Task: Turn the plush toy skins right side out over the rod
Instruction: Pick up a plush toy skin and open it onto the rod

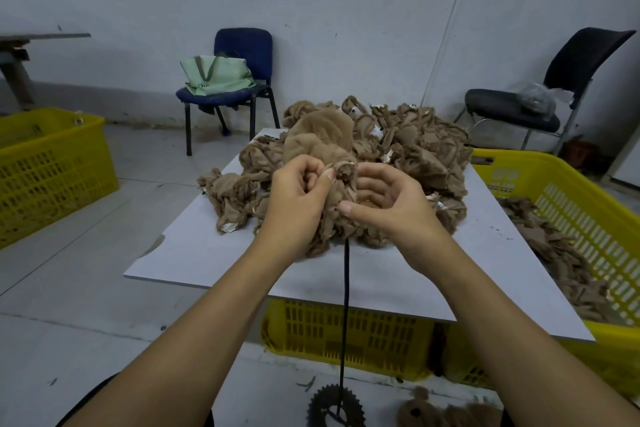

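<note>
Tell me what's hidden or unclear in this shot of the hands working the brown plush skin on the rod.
Head view only:
- Thin black rod: top hidden inside the brown plush toy skin.
- Left hand, right hand: fingertips buried in fabric.
- Toothed black gear base: cut off by the bottom edge.

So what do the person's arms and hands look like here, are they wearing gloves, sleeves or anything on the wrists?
No gloves: the left hand and right hand are bare, with short, plain nails. Both forearms are uncovered all the way to the bottom of the picture, so no sleeves show. No watch, ring or bracelet is visible on either wrist or hand.
</note>
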`<state>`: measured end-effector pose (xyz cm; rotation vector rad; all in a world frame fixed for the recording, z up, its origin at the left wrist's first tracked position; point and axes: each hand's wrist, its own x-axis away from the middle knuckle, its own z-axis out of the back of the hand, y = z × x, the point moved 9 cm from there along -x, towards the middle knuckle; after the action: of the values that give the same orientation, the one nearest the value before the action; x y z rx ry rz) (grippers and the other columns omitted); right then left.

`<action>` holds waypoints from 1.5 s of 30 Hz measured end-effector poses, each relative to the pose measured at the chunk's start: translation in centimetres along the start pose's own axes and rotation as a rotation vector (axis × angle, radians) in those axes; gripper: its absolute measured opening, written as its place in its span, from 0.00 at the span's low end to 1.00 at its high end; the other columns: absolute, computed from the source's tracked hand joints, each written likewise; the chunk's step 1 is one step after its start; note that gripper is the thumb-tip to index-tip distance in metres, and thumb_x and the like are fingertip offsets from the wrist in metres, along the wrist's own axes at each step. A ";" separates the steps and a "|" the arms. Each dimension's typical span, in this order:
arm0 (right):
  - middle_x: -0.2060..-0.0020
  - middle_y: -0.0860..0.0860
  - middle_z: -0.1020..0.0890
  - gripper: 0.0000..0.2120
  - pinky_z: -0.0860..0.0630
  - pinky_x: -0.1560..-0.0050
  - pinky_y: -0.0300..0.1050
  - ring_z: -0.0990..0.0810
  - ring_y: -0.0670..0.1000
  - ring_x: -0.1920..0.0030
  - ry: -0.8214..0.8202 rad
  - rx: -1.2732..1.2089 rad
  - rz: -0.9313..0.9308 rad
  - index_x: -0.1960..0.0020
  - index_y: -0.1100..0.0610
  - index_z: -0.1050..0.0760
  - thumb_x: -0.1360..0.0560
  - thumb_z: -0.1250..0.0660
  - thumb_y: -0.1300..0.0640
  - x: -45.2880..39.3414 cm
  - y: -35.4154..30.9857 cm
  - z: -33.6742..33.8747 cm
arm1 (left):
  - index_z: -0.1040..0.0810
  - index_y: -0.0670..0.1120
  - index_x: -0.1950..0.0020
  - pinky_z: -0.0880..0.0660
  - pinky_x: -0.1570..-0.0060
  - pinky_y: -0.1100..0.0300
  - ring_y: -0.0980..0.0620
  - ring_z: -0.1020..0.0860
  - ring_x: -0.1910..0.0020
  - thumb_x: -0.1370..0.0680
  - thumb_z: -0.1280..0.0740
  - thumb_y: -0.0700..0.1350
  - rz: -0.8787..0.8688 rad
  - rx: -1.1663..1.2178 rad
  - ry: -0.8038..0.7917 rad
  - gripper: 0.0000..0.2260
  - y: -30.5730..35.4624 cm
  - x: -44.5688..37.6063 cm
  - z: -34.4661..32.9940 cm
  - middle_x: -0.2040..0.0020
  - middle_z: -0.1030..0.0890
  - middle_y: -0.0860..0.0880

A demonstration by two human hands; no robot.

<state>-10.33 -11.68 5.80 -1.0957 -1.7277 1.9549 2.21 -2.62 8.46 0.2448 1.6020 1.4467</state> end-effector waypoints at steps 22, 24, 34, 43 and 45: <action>0.67 0.51 0.25 0.11 0.31 0.68 0.43 0.29 0.48 0.69 0.368 0.574 0.303 0.57 0.56 0.28 0.31 0.29 0.68 1.4 -3.7 1.6 | 0.29 0.43 0.63 0.40 0.80 0.64 0.56 0.42 0.78 0.18 0.36 0.38 0.397 0.520 -0.174 0.14 -3.0 2.2 -4.5 0.72 0.37 0.49; 0.62 0.52 0.21 0.10 0.25 0.63 0.42 0.24 0.51 0.63 0.277 0.410 0.268 0.52 0.56 0.24 0.28 0.28 0.66 1.2 -3.5 1.3 | 0.30 0.43 0.62 0.41 0.81 0.65 0.57 0.41 0.80 0.17 0.38 0.37 0.439 0.587 -0.129 0.13 -3.4 1.8 -4.0 0.74 0.35 0.50; 0.56 0.63 0.19 0.20 0.21 0.59 0.41 0.22 0.47 0.63 0.027 0.311 0.113 0.42 0.60 0.22 0.32 0.22 0.68 1.2 -2.4 0.5 | 0.28 0.40 0.58 0.40 0.82 0.65 0.57 0.39 0.82 0.17 0.40 0.36 0.490 0.606 -0.089 0.10 -4.5 2.0 -3.8 0.73 0.29 0.46; 0.64 0.53 0.20 0.13 0.24 0.66 0.49 0.24 0.54 0.66 0.303 0.437 0.293 0.52 0.52 0.22 0.31 0.29 0.68 1.8 -3.5 1.1 | 0.27 0.45 0.64 0.38 0.78 0.64 0.57 0.38 0.78 0.17 0.37 0.40 0.274 0.433 -0.104 0.15 -2.8 2.3 -4.2 0.75 0.32 0.52; 0.65 0.46 0.21 0.13 0.27 0.68 0.43 0.25 0.47 0.68 0.366 0.450 0.312 0.53 0.52 0.22 0.31 0.29 0.67 1.8 -3.4 1.4 | 0.27 0.44 0.62 0.38 0.76 0.62 0.56 0.37 0.77 0.17 0.36 0.41 0.194 0.319 -0.130 0.13 -2.1 2.2 -4.3 0.74 0.33 0.53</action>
<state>-13.36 -10.73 8.40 -1.4889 -0.9149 2.0141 -1.20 -4.62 5.02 0.6808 1.7338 1.2813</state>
